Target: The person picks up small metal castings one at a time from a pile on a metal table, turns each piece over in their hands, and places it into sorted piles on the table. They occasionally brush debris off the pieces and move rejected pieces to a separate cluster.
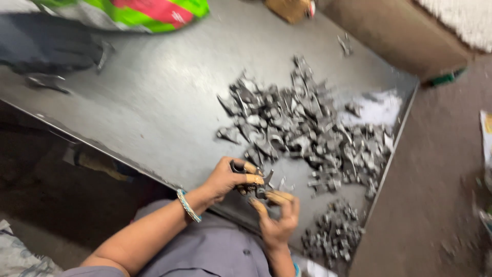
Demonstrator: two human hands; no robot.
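The scene is lit softly and evenly; a pale sheen is spread across the dark metal table [154,102], brightest left of the heap of grey metal parts [307,133]. Motion blur is seen throughout, so the heap is smeared. The area beneath the table's near edge is left in deep shadow.

A small metalworking workshop was shown.

A grey steel worktable [154,102] was seen strewn with a heap of dark metal parts [302,128], and a smaller sorted pile of small metal pieces [333,233] was gathered near its corner. A bare dusty floor [435,195] and a striped woven sack [138,13] were noted around it.
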